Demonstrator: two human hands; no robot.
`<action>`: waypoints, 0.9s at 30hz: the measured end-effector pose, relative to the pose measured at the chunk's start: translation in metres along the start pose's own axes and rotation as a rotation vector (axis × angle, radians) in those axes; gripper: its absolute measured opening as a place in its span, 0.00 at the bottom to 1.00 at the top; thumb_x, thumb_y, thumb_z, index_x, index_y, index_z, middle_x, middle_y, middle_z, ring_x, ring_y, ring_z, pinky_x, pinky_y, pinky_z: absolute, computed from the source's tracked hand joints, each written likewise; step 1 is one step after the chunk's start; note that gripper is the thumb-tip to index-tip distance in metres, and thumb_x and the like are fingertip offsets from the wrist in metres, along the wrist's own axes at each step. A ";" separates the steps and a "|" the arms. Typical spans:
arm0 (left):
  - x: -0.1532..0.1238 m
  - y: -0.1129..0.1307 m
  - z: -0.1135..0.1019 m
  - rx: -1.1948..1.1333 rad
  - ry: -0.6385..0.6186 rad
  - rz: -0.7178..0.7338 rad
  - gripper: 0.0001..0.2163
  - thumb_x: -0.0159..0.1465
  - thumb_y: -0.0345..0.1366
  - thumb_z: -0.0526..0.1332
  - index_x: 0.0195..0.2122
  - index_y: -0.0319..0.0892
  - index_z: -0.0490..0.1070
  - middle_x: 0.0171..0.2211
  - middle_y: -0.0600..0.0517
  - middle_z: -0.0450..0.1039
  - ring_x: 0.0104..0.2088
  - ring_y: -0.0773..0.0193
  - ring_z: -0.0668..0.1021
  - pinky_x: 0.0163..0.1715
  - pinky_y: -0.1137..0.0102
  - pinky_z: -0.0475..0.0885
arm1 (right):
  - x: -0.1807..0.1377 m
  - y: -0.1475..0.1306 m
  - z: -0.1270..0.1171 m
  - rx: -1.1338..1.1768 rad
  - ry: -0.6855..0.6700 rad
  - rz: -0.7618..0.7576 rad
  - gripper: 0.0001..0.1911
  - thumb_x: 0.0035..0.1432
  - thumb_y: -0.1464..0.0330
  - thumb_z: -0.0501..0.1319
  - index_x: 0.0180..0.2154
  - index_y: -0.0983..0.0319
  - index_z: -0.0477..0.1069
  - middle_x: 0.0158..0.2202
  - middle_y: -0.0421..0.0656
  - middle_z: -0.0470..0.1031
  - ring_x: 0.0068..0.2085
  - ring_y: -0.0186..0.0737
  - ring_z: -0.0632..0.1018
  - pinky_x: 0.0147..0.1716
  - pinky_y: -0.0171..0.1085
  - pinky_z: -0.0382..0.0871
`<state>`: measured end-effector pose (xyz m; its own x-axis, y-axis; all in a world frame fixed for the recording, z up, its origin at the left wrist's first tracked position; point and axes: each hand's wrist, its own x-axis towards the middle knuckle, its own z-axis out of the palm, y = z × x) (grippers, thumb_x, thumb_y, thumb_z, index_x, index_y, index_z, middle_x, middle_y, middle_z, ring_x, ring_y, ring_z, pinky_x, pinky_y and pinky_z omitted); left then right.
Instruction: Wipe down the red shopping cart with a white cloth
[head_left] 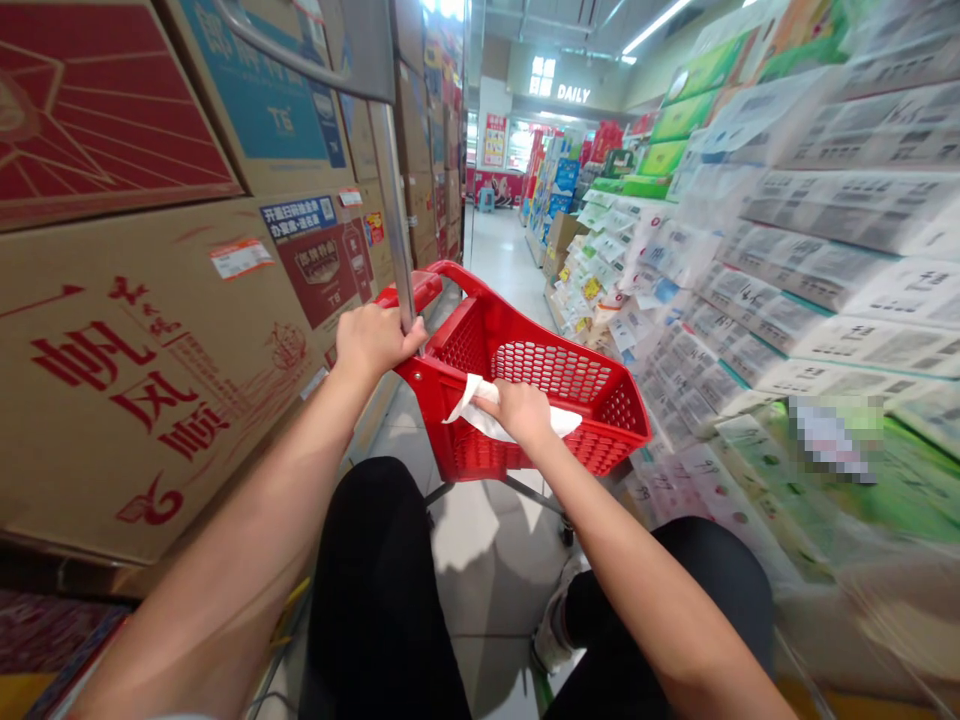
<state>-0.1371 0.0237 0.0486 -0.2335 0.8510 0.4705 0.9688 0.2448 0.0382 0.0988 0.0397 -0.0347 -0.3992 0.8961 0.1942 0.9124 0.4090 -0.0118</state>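
Note:
A red plastic shopping cart basket (619,400) with perforated walls stands in front of my knees, its inside facing up. My left hand (370,342) is closed on the cart's red rim at the near left corner, its thumb beside the foot of an upright metal pole (397,210). In my right hand (525,412) is a white cloth (566,423), pinched and pressed against the basket's near edge. Both ends of the cloth stick out from under the fingers. The part beneath my right palm is hidden.
Stacked cardboard cartons (135,400) rise close on the left. To the right, wrapped white packs (817,300) and green packs (690,110) are piled high. A tiled aisle (499,250) runs ahead between them. A cart wheel (568,532) shows near my shoe (553,630).

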 end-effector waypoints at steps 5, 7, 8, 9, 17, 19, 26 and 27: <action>0.006 -0.014 0.005 0.005 -0.009 -0.031 0.31 0.61 0.54 0.44 0.41 0.36 0.80 0.37 0.34 0.78 0.42 0.39 0.78 0.38 0.58 0.66 | -0.023 0.048 0.008 -0.084 -0.050 0.035 0.38 0.62 0.38 0.44 0.46 0.60 0.75 0.38 0.53 0.80 0.42 0.49 0.81 0.42 0.39 0.69; 0.006 -0.019 0.007 -0.021 -0.004 -0.037 0.31 0.61 0.53 0.44 0.41 0.35 0.79 0.37 0.33 0.77 0.43 0.39 0.77 0.39 0.57 0.66 | -0.036 0.077 0.013 -0.126 -0.045 0.066 0.37 0.63 0.39 0.45 0.46 0.61 0.75 0.37 0.53 0.80 0.41 0.49 0.81 0.40 0.39 0.69; 0.006 -0.021 0.007 -0.033 -0.003 -0.040 0.31 0.61 0.53 0.44 0.41 0.35 0.79 0.37 0.33 0.77 0.43 0.38 0.77 0.39 0.57 0.66 | -0.043 0.091 0.015 -0.144 -0.042 0.077 0.37 0.62 0.39 0.46 0.46 0.61 0.75 0.37 0.53 0.80 0.41 0.50 0.81 0.40 0.38 0.68; 0.005 -0.023 0.008 -0.040 -0.003 -0.042 0.31 0.61 0.53 0.45 0.41 0.35 0.79 0.37 0.33 0.77 0.43 0.38 0.77 0.40 0.57 0.66 | -0.049 0.104 0.018 -0.158 -0.043 0.087 0.37 0.62 0.38 0.47 0.46 0.61 0.75 0.36 0.52 0.80 0.41 0.50 0.81 0.39 0.38 0.68; -0.002 -0.019 0.003 -0.003 0.010 -0.053 0.30 0.61 0.53 0.44 0.39 0.36 0.80 0.35 0.34 0.77 0.42 0.39 0.78 0.38 0.57 0.66 | -0.065 0.142 0.021 -0.191 -0.077 0.090 0.34 0.61 0.40 0.52 0.50 0.59 0.75 0.37 0.51 0.81 0.41 0.50 0.81 0.37 0.37 0.67; -0.004 -0.015 0.001 -0.002 0.011 -0.044 0.30 0.62 0.53 0.44 0.40 0.36 0.79 0.36 0.34 0.77 0.42 0.39 0.78 0.39 0.57 0.66 | -0.058 0.128 0.019 -0.187 -0.063 0.070 0.33 0.62 0.41 0.51 0.51 0.58 0.75 0.38 0.51 0.81 0.41 0.51 0.81 0.38 0.38 0.68; -0.014 0.008 -0.003 -0.061 0.025 -0.010 0.30 0.64 0.52 0.43 0.42 0.36 0.79 0.37 0.36 0.77 0.44 0.41 0.78 0.42 0.58 0.66 | -0.004 0.016 0.004 -0.018 -0.005 0.019 0.32 0.65 0.42 0.46 0.49 0.57 0.75 0.40 0.51 0.80 0.44 0.49 0.80 0.43 0.40 0.69; -0.015 0.011 -0.003 -0.073 0.029 -0.006 0.30 0.64 0.52 0.43 0.43 0.37 0.79 0.37 0.35 0.77 0.44 0.41 0.78 0.42 0.57 0.66 | 0.003 0.002 0.002 0.007 0.008 0.013 0.32 0.65 0.42 0.45 0.48 0.56 0.75 0.40 0.50 0.80 0.43 0.49 0.80 0.43 0.41 0.69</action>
<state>-0.1230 0.0122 0.0448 -0.2377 0.8353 0.4957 0.9711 0.2144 0.1044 0.0994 0.0438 -0.0362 -0.3867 0.8998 0.2020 0.9168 0.3988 -0.0210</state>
